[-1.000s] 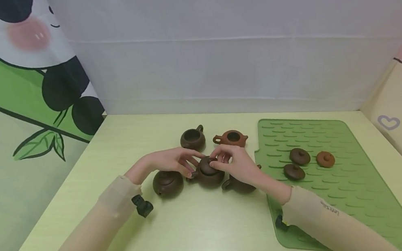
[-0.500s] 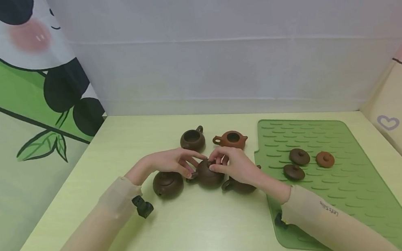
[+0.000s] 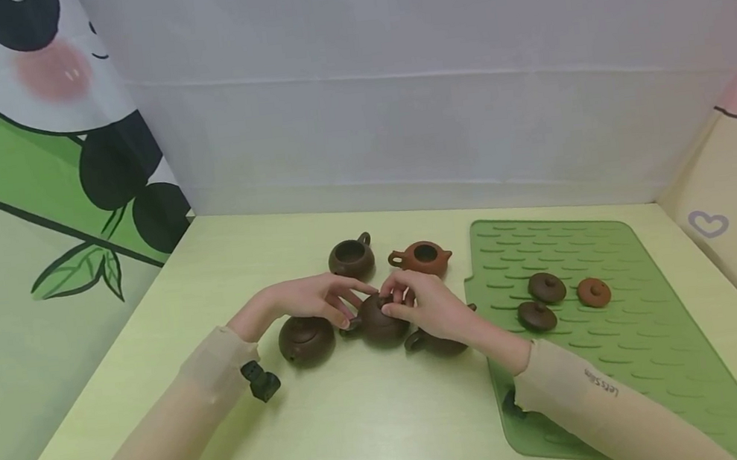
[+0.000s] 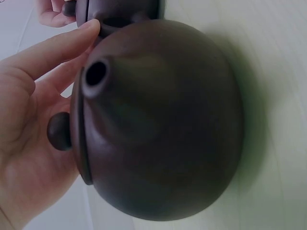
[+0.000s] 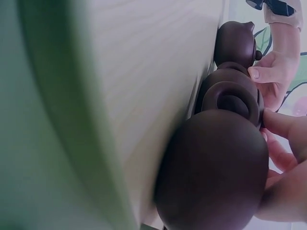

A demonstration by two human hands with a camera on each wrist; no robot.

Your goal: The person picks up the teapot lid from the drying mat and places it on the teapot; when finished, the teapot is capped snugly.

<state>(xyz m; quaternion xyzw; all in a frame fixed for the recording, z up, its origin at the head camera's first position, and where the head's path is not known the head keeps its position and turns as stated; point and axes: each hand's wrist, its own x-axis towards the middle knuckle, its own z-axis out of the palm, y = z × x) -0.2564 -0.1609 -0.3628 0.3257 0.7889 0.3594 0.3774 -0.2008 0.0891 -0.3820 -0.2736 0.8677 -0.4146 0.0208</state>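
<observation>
My right hand (image 3: 433, 304) pinches the lid (image 3: 374, 309) of the middle dark brown teapot (image 3: 382, 332) at its top; the knob is mostly hidden by the fingers. The lid sits on the pot's mouth. My left hand (image 3: 308, 298) lies on the pot's other side, its fingers fairly straight, thumb at the pot's handle and index finger reaching towards the lid. Below that hand stands a lidded dark teapot (image 4: 172, 134), its spout facing the left wrist camera. Partly hidden under my right hand is another dark teapot (image 5: 216, 167).
Behind the hands stand an uncovered dark teapot (image 3: 351, 260) and an uncovered reddish teapot (image 3: 427, 258). On the green mat (image 3: 600, 378) at right lie two dark lids (image 3: 546, 288) and a reddish lid (image 3: 594, 292). A pale wall backs the table.
A second ago the lid sat raised and tilted over the middle teapot; my right hand has lowered it, and it now lies level on the mouth. My left hand has hardly moved.
</observation>
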